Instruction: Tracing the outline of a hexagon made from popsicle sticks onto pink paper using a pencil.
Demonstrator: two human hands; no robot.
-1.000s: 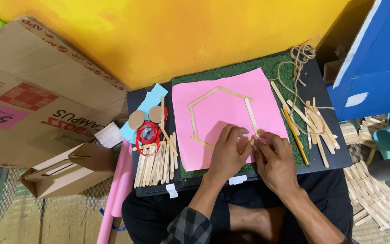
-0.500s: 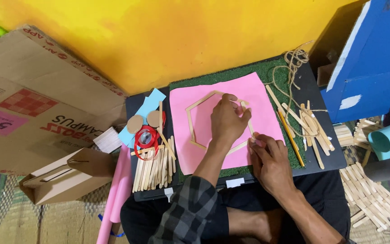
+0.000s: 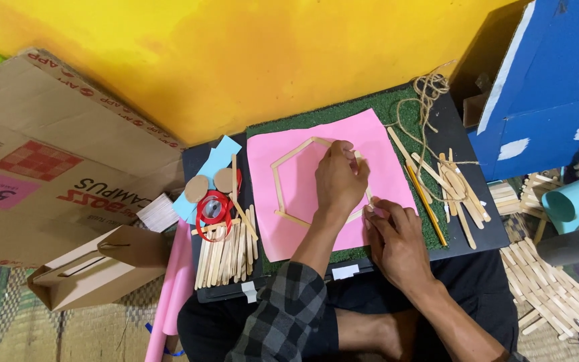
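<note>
The left hand (image 3: 340,179) rests knuckles-up on the square pink paper sheet (image 3: 303,228), fingers curled together over the 2 o'clock side of the hexagon of flat wooden craft sticks (image 3: 280,189); whether it pinches a stick I cannot tell. The right hand (image 3: 397,243) lies at the sheet's 4 o'clock corner, fingertips pressed down on the hexagon's lower right stick. The sheet lies on a green turf mat (image 3: 397,107) on the dark desk (image 3: 199,161). At 9 o'clock lie a heap of loose wooden sticks (image 3: 226,253) and a red tape ring (image 3: 213,213); at 3 o'clock, more scattered sticks (image 3: 454,191) and a yellow pencil (image 3: 427,204).
</note>
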